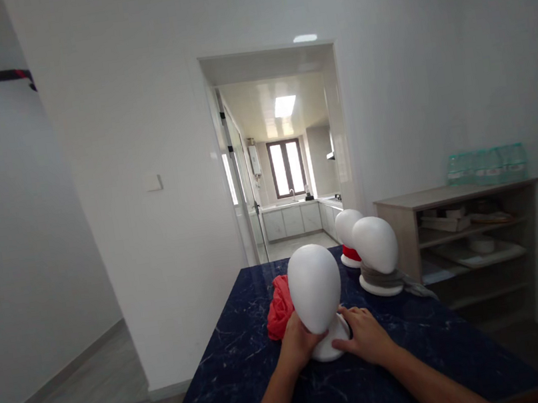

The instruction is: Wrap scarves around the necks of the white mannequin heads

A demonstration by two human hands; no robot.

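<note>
A smooth white mannequin head [314,285] stands upright on its round base, close in front of me on the dark blue marbled table [241,354]. My left hand [296,344] grips its neck and base from the left, thumb across the front. From the right, my right hand [364,334] closes around the base, thumb in front and fingers behind. Crumpled red cloth [280,309] lies on the table just left of and behind the head, partly hidden by it.
Behind to the right stand two more mannequin heads: one [375,245] with a grey scarf [386,278] around its neck, the farther one [348,226] with a red cloth band [350,253]. A shelf unit [454,194] carrying bottled water [486,165] stands right; a doorway opens ahead.
</note>
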